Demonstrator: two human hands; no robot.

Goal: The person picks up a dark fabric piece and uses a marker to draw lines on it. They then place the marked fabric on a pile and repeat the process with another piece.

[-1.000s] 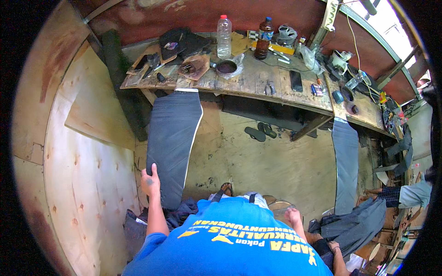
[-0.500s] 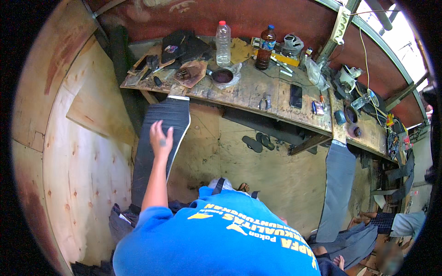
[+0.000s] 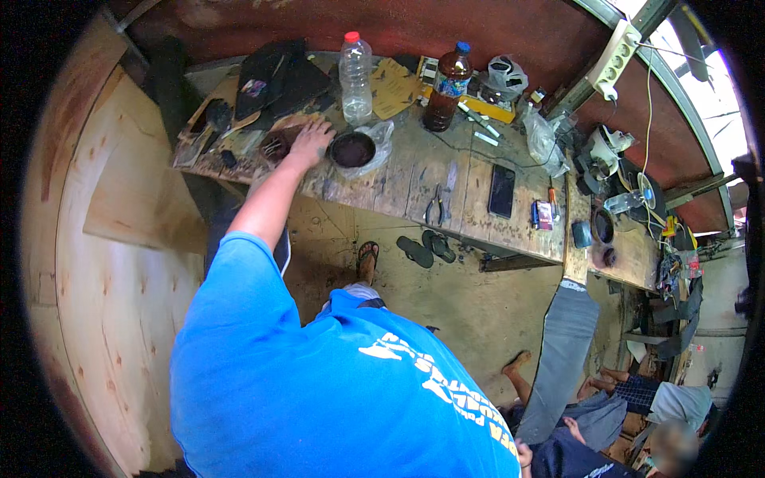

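My left hand reaches over the wooden workbench, palm down with its fingers stretched out. It lies over a brown sheet, just left of a round dark bowl holding dark matter. The bowl rests on crumpled clear plastic. A small clump of thin prongs shows beside my wrist. My forearm hides most of the black ribbed strip below the bench edge. My right hand is out of view; the blue shirt fills the lower middle.
A clear bottle with a red cap and a brown-filled bottle stand behind the bowl. Pliers and a phone lie rightward. Sandals sit on the floor. A person in dark clothes sits beside a hanging grey strip.
My left hand has moved from the black ribbed strip up and away onto the bench, beside the bowl. My body has leaned forward and the view has shifted.
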